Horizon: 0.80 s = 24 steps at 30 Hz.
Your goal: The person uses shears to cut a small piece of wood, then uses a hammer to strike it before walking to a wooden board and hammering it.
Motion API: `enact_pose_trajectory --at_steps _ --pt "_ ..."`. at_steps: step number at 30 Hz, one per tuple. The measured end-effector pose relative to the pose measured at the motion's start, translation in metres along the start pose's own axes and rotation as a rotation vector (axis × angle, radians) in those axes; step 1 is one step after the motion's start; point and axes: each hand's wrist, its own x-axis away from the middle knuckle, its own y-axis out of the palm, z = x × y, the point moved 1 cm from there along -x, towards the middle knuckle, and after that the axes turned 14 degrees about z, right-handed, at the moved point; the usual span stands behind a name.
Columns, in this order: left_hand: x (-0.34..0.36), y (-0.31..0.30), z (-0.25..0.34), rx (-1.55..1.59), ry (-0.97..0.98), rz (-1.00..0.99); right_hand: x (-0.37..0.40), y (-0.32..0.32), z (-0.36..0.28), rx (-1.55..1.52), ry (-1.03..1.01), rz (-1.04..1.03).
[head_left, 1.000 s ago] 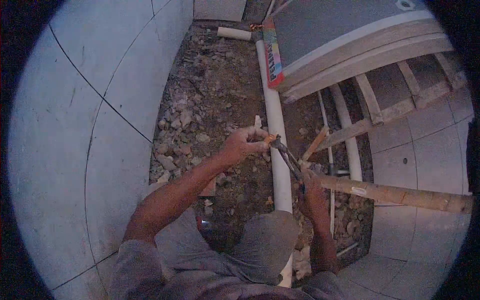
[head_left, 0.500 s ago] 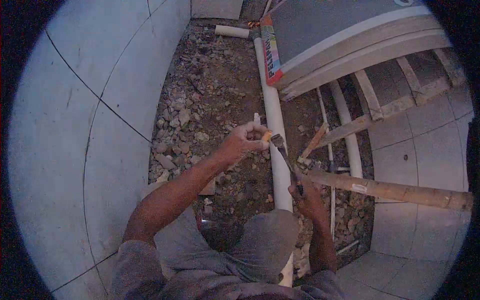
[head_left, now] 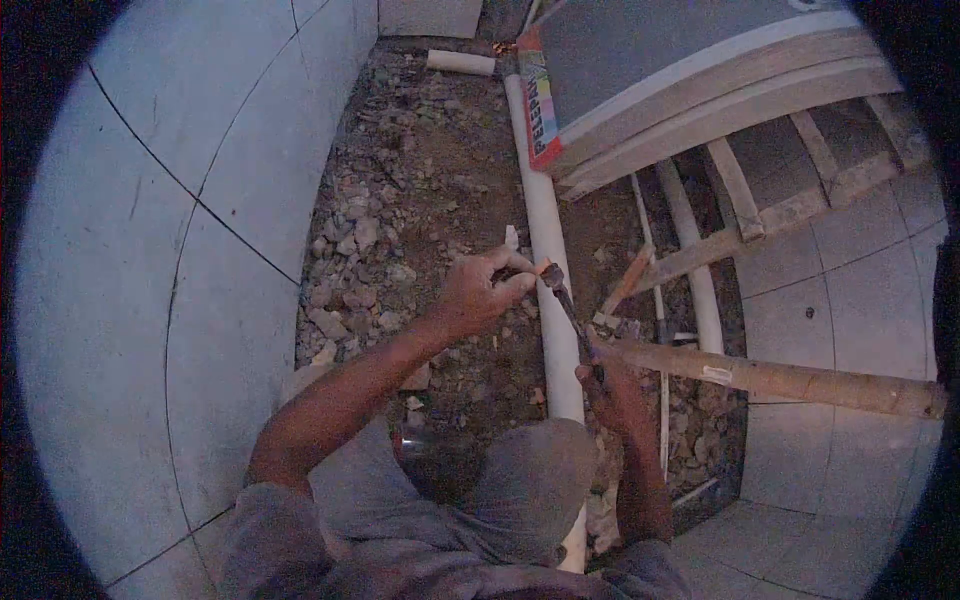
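Observation:
My left hand [head_left: 487,288] is closed, thumb and fingers pinching a small orange piece [head_left: 543,268] whose exact kind I cannot make out. The fingers cover most of it. My right hand [head_left: 615,392] is wrapped round the dark handle of what looks like a hammer [head_left: 566,300]. The tool's head is up against or very close to the orange piece, above the long white pipe [head_left: 547,225]. That pipe runs lengthwise over the rubble, between my knees and the boxed stack.
Broken stones [head_left: 350,235] cover the ground beside the pale tiled wall [head_left: 120,300]. A large stack with a printed label [head_left: 541,115] rests on a wooden pallet [head_left: 740,190]. A round wooden pole [head_left: 800,382] crosses at right. A short pipe piece [head_left: 461,63] lies farther off.
The tool's head has shifted slightly up and left, nearer the orange piece. Less of that piece shows now. My left hand has turned a little and moved slightly left.

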Motion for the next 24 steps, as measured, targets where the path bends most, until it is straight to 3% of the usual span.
enact_pose_trajectory --at_steps 5,8,12,14,17,21,24 --pt "0.002 0.002 -0.001 0.091 -0.020 0.033 0.000 0.004 0.012 0.102 0.117 -0.161" --pt "0.001 0.002 -0.009 0.146 -0.035 0.023 -0.002 -0.002 -0.008 0.114 0.004 -0.119" --pt "0.002 -0.002 -0.002 0.102 -0.057 -0.045 0.001 0.004 0.007 0.137 0.058 -0.007" --pt "0.003 -0.003 -0.001 0.059 -0.044 -0.043 0.002 0.017 0.049 0.249 -0.276 0.037" --pt "0.001 -0.005 -0.003 0.021 -0.036 -0.061 -0.001 -0.002 0.000 0.203 -0.173 -0.010" --pt "-0.001 -0.011 0.004 -0.051 -0.046 -0.129 -0.002 0.000 0.011 0.285 -0.161 -0.042" --pt "0.001 -0.007 -0.005 -0.023 -0.074 -0.123 -0.003 0.001 0.013 0.173 -0.269 0.030"
